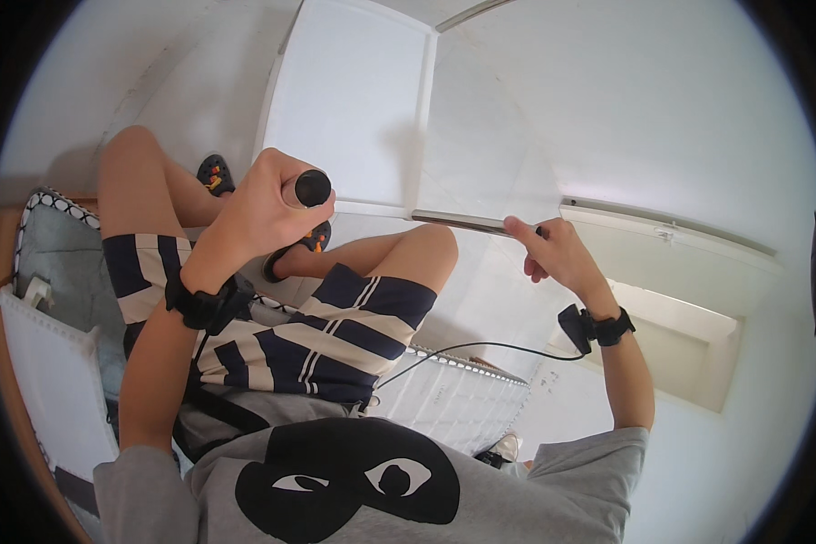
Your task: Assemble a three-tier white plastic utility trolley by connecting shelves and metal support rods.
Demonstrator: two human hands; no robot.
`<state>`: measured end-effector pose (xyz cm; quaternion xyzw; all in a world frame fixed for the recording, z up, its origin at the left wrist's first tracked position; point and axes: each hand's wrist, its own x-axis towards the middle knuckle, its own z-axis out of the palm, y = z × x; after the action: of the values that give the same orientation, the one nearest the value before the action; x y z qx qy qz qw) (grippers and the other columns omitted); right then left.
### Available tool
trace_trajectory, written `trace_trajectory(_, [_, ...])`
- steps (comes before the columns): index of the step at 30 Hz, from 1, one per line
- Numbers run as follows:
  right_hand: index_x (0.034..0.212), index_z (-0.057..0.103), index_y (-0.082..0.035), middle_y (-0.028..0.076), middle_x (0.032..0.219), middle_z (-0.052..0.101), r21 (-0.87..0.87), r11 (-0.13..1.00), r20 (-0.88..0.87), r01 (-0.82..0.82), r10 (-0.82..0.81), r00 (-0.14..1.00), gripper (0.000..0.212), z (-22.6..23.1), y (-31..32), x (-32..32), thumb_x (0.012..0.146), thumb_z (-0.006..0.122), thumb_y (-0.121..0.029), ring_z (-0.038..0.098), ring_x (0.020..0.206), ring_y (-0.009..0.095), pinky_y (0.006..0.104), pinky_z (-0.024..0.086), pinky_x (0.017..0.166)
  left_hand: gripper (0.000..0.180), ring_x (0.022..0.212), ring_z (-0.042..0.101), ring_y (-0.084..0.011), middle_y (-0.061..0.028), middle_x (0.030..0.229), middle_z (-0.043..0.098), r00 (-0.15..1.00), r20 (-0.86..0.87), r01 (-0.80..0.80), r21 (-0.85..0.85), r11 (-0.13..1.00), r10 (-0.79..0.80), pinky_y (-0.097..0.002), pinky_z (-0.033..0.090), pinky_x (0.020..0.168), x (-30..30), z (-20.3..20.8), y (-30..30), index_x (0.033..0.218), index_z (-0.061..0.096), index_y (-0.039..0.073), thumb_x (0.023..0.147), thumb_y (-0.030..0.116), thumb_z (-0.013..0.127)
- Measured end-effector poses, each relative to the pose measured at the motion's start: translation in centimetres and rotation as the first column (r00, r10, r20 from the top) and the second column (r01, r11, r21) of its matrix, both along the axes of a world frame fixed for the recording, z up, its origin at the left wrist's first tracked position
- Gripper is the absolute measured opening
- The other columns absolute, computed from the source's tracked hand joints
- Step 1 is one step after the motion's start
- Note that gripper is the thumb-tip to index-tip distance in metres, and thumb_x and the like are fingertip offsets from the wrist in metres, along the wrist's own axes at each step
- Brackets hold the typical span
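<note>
- I see the cylinder (314,188) in the left hand (272,204), above the legs; that grip is clenched round it, dark end toward my camera, presumably for firm hold.
- The right hand's (558,254) grip pinches the bar (462,222) by one end, thumb on top, probably to steady its length.
- The bar's far end meets the panel's (349,109) lower corner in my view; contact I can't tell.
- Knees (431,247) spread, likely giving the hands room.
</note>
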<state>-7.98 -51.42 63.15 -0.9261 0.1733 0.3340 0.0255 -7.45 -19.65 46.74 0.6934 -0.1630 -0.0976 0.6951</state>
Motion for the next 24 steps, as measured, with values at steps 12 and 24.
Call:
trace_trajectory(12, [0.075,0.064,0.005,0.010,0.059,0.064,0.056,0.990,-0.051,0.126,-0.123,0.991,0.048,0.3,0.5,0.4,0.088,0.063,-0.042,0.062,0.049,0.013,0.0240,0.050,0.047,0.034,0.051,0.026,-0.0111,-0.0036,0.047,0.030,0.999,-0.022,-0.049,-0.048,0.998,0.048,-0.0316,0.025,0.046,-0.2,-0.7,-0.4,0.055,0.040,-0.001,0.075,0.010,0.065])
trace_trajectory(24, [0.087,0.066,0.002,0.012,0.067,0.063,-0.089,0.907,-0.184,-0.412,0.391,0.902,0.029,1.6,2.2,1.7,0.090,0.065,-0.027,0.060,0.059,0.019,0.0314,0.046,0.058,0.032,0.052,0.021,-0.0142,-0.0050,0.051,0.021,1.000,-0.017,0.018,-0.099,0.995,-0.020,-0.0315,0.022,0.046,0.2,-0.6,0.4,0.056,0.034,-0.001,0.071,0.004,0.062])
